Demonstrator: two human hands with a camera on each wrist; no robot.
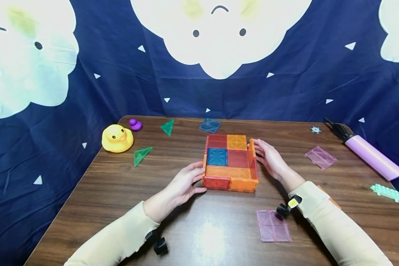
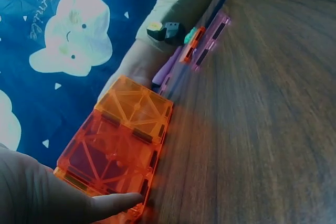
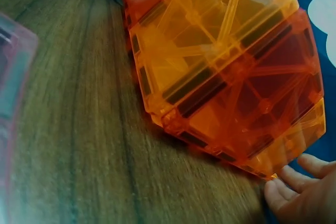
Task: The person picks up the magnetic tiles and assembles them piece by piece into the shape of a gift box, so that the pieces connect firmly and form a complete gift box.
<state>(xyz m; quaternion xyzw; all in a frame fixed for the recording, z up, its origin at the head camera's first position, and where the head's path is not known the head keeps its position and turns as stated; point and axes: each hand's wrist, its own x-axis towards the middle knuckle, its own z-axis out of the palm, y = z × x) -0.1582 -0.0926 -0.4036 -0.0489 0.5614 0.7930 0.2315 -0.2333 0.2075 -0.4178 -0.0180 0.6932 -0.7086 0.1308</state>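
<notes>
On the wooden table sits a low box of magnetic tiles [image 1: 227, 173], see-through red and orange, with a blue tile [image 1: 217, 157] in its floor. Walls stand at its front, left and right. My left hand [image 1: 185, 181] lies along the left wall, the thumb near the front corner; in the left wrist view its thumb [image 2: 118, 204] extends along a red tile. At the far right corner, my right hand [image 1: 269, 157] touches the outside of the right wall. The right wrist view shows those fingertips [image 3: 286, 184] at the box's lower edge, lightly bent.
Pink tiles [image 1: 273, 226] lie in front and at the right. Behind are a blue tile [image 1: 210, 125] and green triangles [image 1: 142, 156]. A yellow duck [image 1: 117, 138] and purple duck [image 1: 135, 125] stand left; a lilac cylinder [image 1: 374, 157] and mint bumpy toy [image 1: 387, 193] lie right.
</notes>
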